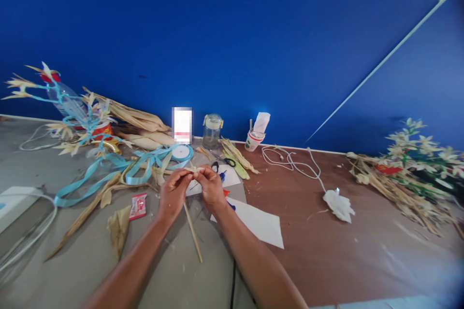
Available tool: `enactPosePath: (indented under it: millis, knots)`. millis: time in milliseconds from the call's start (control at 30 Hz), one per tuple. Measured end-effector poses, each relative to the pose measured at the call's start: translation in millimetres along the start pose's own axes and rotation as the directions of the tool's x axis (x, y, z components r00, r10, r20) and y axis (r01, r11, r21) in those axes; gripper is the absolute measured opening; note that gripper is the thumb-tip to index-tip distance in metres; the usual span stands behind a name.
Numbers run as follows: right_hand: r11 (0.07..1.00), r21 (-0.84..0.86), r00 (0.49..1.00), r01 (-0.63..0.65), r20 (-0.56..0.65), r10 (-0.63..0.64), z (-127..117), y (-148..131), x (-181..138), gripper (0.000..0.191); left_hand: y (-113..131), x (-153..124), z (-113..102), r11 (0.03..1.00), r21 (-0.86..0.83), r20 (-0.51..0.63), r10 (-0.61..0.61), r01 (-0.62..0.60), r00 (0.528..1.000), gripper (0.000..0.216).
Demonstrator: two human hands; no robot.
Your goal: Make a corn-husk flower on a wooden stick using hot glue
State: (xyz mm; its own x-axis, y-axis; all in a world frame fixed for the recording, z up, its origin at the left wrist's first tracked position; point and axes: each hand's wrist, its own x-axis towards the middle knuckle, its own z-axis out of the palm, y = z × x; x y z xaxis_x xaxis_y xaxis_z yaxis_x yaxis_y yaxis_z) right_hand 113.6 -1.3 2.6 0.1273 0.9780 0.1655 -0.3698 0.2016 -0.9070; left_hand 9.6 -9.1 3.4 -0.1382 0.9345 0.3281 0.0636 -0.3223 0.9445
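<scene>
Both hands meet over the middle of the table, fingertips close together. My left hand [174,192] pinches one side of a small pale piece of dried corn husk [195,169], and my right hand [210,189] pinches the other side. Below the hands is a thin pale stick [193,231]; whether its upper end touches my fingers I cannot tell. Just behind the right hand are black-handled scissors [229,161] and a partly hidden blue tool [222,175] on white paper. A spool of light blue ribbon [181,152] stands beyond the left hand, its loops spreading leftward.
Husk flowers on blue-wrapped stems [63,101] crowd the left, near long dried husks [134,116]. Behind stand a glass jar [212,131] and a paper cup [254,140]. White cable [290,159], a white crumpled flower shape [339,205] and a husk bundle [395,188] lie rightward.
</scene>
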Motion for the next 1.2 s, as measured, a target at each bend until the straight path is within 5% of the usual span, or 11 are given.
enactPosePath:
  millis: [333, 533, 767, 933, 1200]
  knots:
    - [0.985, 0.117, 0.991, -0.129, -0.026, 0.133, 2.9, -2.0, -2.3, 0.010, -0.1, -0.3, 1.2, 0.993, -0.059, -0.015, -0.101, 0.100, 0.995, 0.019]
    - [0.990, -0.013, 0.986, -0.139, -0.093, 0.137, 1.9, 0.2, -1.6, 0.012, -4.1, 0.0, 3.1, 0.921, -0.297, -0.013, -0.266, 0.251, 0.964, 0.025]
    - [0.898, -0.437, 0.978, 0.060, -0.154, -0.141, 4.8, -4.9, -7.6, 0.004, -1.7, -3.0, 9.4, 0.743, -0.543, 0.078, -0.420, 0.392, 0.904, 0.028]
    - [0.846, -0.516, 0.970, 0.132, -0.109, -0.218, 6.5, -4.0, -12.5, 0.005, 8.3, -3.8, 12.3, 0.638, -0.646, 0.112, -0.464, 0.419, 0.879, 0.024]
    - [0.719, -0.578, 0.891, 0.386, 0.031, -0.453, 5.6, -4.1, -15.9, 0.010, 11.0, -2.7, 12.2, 0.615, -0.672, 0.108, -0.470, 0.412, 0.876, 0.022]
